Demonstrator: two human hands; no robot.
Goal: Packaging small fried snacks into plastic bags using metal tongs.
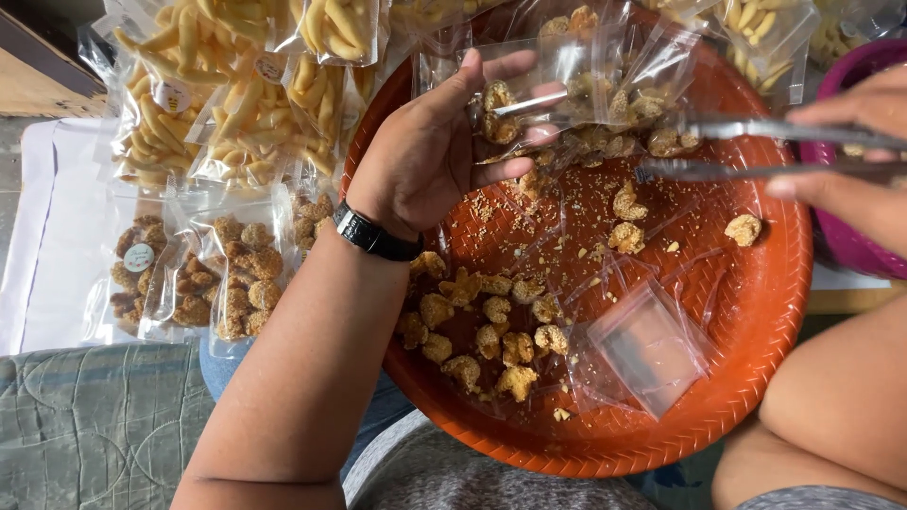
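With the left hand point(425, 156) pinching a clear plastic bag point(548, 80) open at the round orange woven tray's point(756, 378) far edge and the right hand point(850, 161) closed on metal tongs point(756, 146), crumbly browned snack pieces point(477, 331) could spill if the bag's mouth sags.

place: home snack-packing spot, not a shop floor
work surface: orange woven tray point(756, 378) held on a lap
stock: sealed snack bags point(227, 142) piled alongside
seat: grey quilted cushion point(94, 425)

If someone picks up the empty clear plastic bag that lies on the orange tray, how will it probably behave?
The empty clear bag is probably very light and floppy: it looks like thin film and lies flat with creases. It may be slippery and hard to pinch, since it sits flush on the ridged orange tray. Crumbs scattered nearby could cling to it.
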